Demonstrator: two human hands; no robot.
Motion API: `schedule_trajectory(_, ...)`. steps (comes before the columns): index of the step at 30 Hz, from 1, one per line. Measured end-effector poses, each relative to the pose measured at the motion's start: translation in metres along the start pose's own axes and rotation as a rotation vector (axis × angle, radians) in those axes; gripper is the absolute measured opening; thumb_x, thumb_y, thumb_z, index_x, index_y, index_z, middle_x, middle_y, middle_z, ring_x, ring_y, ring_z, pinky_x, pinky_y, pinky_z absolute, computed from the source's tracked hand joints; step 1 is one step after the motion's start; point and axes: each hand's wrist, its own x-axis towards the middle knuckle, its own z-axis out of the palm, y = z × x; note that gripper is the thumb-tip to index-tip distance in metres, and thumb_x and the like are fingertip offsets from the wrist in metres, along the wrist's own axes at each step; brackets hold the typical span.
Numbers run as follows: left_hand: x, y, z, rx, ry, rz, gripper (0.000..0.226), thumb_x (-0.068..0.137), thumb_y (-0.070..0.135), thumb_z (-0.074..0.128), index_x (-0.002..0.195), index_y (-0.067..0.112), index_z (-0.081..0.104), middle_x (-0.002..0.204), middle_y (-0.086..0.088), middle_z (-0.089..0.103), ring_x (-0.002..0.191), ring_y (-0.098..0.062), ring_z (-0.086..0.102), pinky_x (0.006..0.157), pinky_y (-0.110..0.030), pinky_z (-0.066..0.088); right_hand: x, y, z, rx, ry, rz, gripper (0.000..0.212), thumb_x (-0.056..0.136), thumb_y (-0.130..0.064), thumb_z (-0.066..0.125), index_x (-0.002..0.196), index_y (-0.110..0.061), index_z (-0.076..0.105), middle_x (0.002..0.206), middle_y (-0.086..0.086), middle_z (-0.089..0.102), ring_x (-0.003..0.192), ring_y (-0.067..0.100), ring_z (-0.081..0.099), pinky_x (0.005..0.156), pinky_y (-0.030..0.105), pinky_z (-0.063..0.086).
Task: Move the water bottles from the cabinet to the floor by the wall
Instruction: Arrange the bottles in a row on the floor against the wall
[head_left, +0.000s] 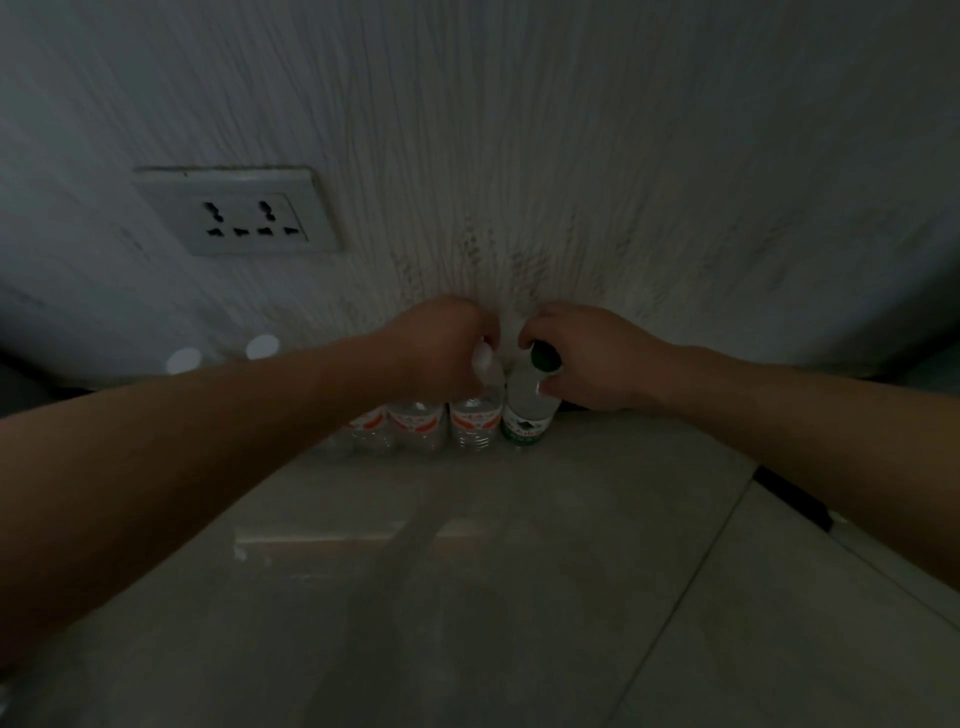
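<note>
A row of clear water bottles stands on the tiled floor (467, 597) against the wall (519, 156). My left hand (441, 348) grips the neck of a white-capped bottle with a red label (475, 423). Just to its right, my right hand (587, 358) holds the neck of a dark-green-capped bottle with a green label (524, 423). Both bottles are upright, and their bases seem to rest on the floor. Two more red-label bottles (415, 423) stand to the left, partly hidden behind my left forearm. White caps (262, 347) of further bottles show above that arm.
A white double power socket (244, 213) sits low on the striped wall at the left. A dark object (795, 499) lies on the floor under my right forearm. Glossy floor tiles stretch toward me.
</note>
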Motion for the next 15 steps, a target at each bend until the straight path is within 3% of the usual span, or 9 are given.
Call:
schedule_trajectory(10, -0.013, -0.014, -0.014, 0.034, -0.058, -0.041, 0.04, 0.07, 0.035, 0.08, 0.106, 0.024, 0.067, 0.1, -0.001, 0.067, 0.093, -0.021, 0.062, 0.082, -0.034, 0.052, 0.002, 0.0, 0.0, 0.011, -0.013, -0.001, 0.05, 0.075, -0.025, 0.077, 0.121, -0.016, 0.058, 0.111, 0.005, 0.055, 0.099, 0.022, 0.054, 0.074, 0.028, 0.039)
schedule_trajectory(15, -0.014, -0.027, -0.011, 0.087, -0.057, -0.049, 0.049, 0.068, 0.034, 0.08, 0.113, 0.027, 0.064, 0.104, 0.001, 0.064, 0.095, -0.019, 0.06, 0.082, -0.033, 0.051, 0.003, -0.002, 0.0, 0.009, -0.027, 0.003, 0.051, 0.075, -0.027, 0.078, 0.121, -0.017, 0.058, 0.111, 0.005, 0.054, 0.099, 0.022, 0.054, 0.075, 0.028, 0.04)
